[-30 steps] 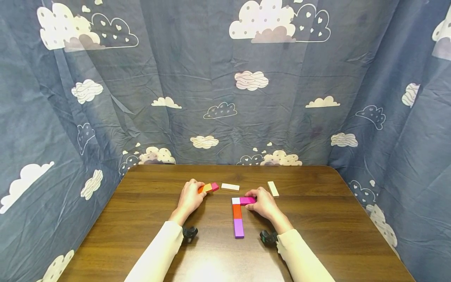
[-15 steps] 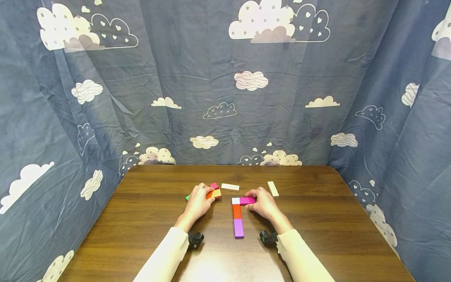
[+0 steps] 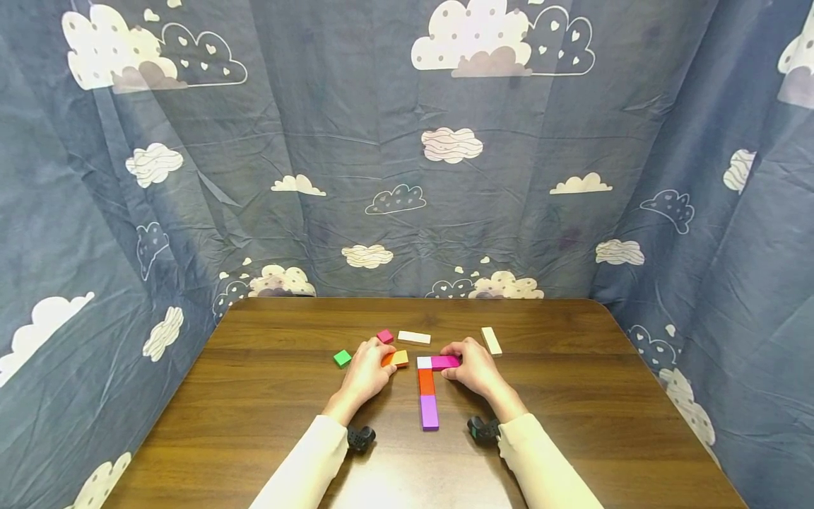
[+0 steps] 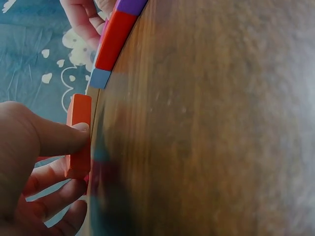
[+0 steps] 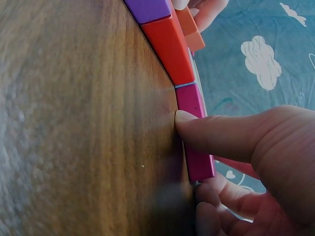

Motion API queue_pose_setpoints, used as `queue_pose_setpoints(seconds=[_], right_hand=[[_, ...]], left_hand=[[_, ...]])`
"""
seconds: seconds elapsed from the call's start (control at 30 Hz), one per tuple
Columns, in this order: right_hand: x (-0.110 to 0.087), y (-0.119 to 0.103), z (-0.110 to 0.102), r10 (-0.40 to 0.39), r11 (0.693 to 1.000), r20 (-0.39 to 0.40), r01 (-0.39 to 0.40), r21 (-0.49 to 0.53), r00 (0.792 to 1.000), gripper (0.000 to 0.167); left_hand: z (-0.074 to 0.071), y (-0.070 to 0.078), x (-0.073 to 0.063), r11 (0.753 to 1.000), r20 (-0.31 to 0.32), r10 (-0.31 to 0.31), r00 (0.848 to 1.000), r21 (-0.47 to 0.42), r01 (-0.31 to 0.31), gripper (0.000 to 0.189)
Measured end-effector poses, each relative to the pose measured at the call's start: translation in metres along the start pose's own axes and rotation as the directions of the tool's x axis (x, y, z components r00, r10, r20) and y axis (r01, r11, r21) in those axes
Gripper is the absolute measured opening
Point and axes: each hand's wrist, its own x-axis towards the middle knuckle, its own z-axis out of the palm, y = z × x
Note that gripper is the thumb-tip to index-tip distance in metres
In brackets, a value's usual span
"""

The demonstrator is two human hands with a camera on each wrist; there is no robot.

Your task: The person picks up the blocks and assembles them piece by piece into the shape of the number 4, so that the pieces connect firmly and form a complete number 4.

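My left hand [image 3: 362, 376] pinches an orange block [image 3: 398, 359] between thumb and fingers, left of a small pale block [image 3: 424, 363] and apart from it. In the left wrist view the orange block [image 4: 79, 115] appears slightly off the wooden table. My right hand [image 3: 475, 369] holds a magenta block [image 3: 444, 363] that lies on the table against the pale block's right side. From the pale block a red block [image 3: 427, 382] and a purple block [image 3: 429, 413] run end to end towards me. Some right fingers are hidden behind the magenta block [image 5: 199, 164].
A green block [image 3: 342, 358] lies left of my left hand, and a pinkish-red block [image 3: 384, 337] just beyond it. Farther back are a white block [image 3: 415, 338] and a cream block [image 3: 492, 341]. The table's far edge meets a cloud-patterned curtain [image 3: 356, 177].
My left hand has moved right and a little nearer with the orange block, leaving the pinkish-red block behind. The green block has come into sight. My right hand has stayed put.
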Motion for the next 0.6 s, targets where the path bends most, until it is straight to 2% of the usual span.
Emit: queue_pose_setpoints(seconds=[0.23,0.6], right_hand=[[0.002,0.0004,0.0009,-0.002,1.0,-0.007,0.002,-0.009,1.0,0.035],[0.0025,0.0002,-0.001,-0.019,1.0,-0.005,0.019,-0.006,1.0,0.036]], left_hand=[[0.0031,0.0025,0.0028,1.0,0.066,0.004,0.998,0.009,-0.005,0.03],[0.005,0.0048,0.0062,1.0,0.102,0.015,0.995,0.0,-0.015,0.028]])
